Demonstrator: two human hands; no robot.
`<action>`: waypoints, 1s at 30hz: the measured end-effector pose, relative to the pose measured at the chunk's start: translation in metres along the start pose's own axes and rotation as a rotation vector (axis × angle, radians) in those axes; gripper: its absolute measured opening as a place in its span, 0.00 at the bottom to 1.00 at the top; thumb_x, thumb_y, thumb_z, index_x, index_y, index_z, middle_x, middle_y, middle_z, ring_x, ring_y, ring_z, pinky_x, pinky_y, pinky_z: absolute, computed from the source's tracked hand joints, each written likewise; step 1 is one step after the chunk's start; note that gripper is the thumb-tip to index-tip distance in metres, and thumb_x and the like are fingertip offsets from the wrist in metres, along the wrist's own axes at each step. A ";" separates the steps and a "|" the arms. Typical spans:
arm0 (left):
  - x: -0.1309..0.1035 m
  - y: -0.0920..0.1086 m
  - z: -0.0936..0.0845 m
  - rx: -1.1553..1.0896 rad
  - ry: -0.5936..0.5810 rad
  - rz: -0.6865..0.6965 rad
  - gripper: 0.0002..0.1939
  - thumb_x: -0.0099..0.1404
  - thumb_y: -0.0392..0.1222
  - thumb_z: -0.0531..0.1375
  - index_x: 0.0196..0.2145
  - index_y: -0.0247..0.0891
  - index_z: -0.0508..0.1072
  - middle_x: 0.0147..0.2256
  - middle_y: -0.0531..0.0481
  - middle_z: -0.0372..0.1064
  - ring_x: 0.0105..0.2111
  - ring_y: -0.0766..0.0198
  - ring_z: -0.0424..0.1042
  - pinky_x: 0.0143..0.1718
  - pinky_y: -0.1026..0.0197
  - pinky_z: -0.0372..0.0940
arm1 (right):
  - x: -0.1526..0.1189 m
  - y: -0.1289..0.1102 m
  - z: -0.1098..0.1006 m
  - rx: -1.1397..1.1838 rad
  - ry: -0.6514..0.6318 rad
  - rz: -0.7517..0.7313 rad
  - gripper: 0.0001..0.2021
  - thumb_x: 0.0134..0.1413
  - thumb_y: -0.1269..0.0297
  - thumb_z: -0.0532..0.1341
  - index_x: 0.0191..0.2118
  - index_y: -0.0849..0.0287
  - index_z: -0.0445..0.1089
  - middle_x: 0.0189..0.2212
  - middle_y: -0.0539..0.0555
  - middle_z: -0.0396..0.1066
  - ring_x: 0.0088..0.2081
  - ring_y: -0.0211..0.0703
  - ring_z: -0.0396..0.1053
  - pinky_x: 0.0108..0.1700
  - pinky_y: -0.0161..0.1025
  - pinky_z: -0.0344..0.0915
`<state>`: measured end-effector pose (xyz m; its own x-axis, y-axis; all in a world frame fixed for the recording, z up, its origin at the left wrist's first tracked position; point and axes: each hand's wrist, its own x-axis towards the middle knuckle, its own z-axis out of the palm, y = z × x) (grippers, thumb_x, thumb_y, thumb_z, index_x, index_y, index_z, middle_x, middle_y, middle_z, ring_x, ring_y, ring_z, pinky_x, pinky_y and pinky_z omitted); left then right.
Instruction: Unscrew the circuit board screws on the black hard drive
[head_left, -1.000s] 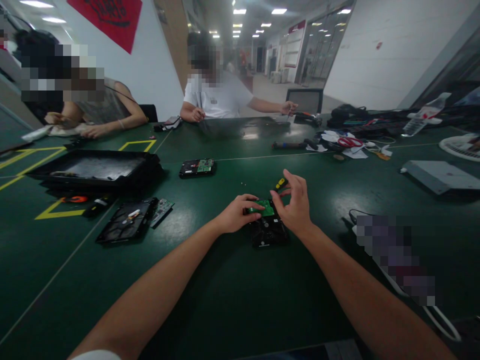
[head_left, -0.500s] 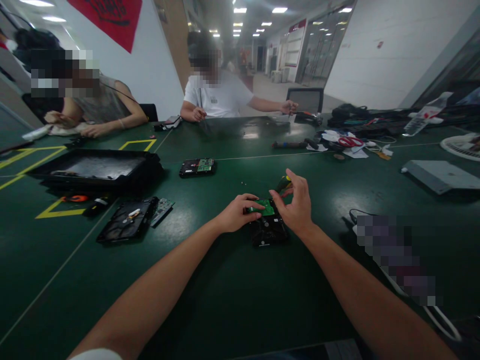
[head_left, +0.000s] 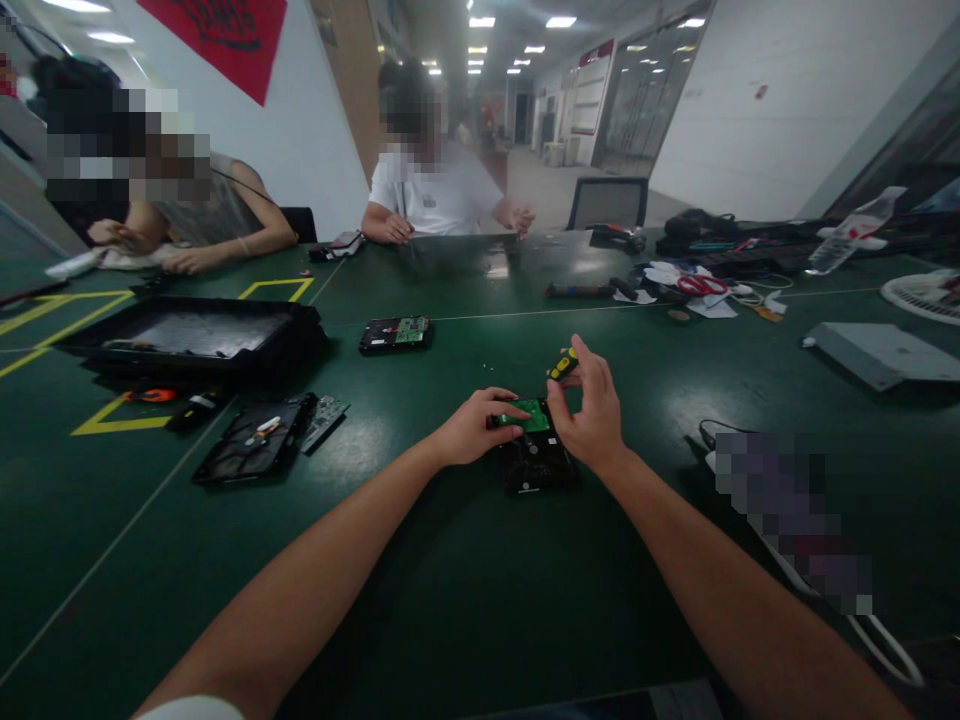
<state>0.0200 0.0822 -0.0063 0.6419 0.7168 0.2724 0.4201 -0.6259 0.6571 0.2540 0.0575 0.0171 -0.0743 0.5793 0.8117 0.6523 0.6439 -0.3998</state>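
Observation:
A black hard drive (head_left: 536,465) with a green circuit board (head_left: 534,414) at its far end lies flat on the table between my hands. My left hand (head_left: 484,428) grips its left side, fingers bent over onto the board. Above the drive's far right corner, my right hand (head_left: 589,405) pinches a screwdriver (head_left: 562,364) by its yellow and black handle between thumb and fingers. The screwdriver's tip is hidden or too small to make out.
To the left lie another hard drive (head_left: 255,438), a loose circuit board (head_left: 325,424) and a black tray (head_left: 195,335). A third drive (head_left: 395,334) sits farther back. On the right are a metal case (head_left: 881,352) and a power strip. Two people sit across the table.
The screwdriver handle has turned in my right fingers, showing more yellow, and my fingers have shifted slightly. My left hand and the drive have stayed put. The co-worker opposite has drawn an arm in.

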 end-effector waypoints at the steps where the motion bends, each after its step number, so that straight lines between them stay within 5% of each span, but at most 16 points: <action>1: 0.000 0.000 0.000 -0.002 0.002 0.005 0.14 0.71 0.45 0.66 0.53 0.49 0.81 0.60 0.44 0.67 0.61 0.49 0.67 0.65 0.41 0.60 | 0.000 0.000 0.000 0.001 0.004 -0.001 0.36 0.67 0.66 0.60 0.75 0.45 0.46 0.56 0.60 0.66 0.44 0.47 0.73 0.47 0.52 0.80; 7: 0.000 -0.001 0.001 0.003 -0.005 -0.007 0.14 0.71 0.45 0.66 0.53 0.49 0.80 0.61 0.44 0.66 0.62 0.50 0.66 0.66 0.41 0.60 | 0.001 -0.001 -0.001 0.007 0.040 -0.030 0.34 0.64 0.64 0.65 0.71 0.44 0.53 0.55 0.58 0.65 0.44 0.47 0.72 0.40 0.47 0.81; 30: 0.000 -0.003 0.001 0.008 -0.012 -0.014 0.15 0.71 0.46 0.66 0.54 0.50 0.80 0.62 0.44 0.66 0.62 0.50 0.66 0.66 0.40 0.60 | 0.001 0.002 0.000 0.032 0.075 -0.024 0.33 0.64 0.65 0.65 0.70 0.44 0.54 0.56 0.58 0.64 0.45 0.48 0.72 0.40 0.48 0.80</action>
<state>0.0195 0.0836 -0.0087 0.6432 0.7220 0.2549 0.4342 -0.6181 0.6553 0.2552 0.0590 0.0171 -0.0321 0.5256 0.8501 0.6266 0.6733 -0.3925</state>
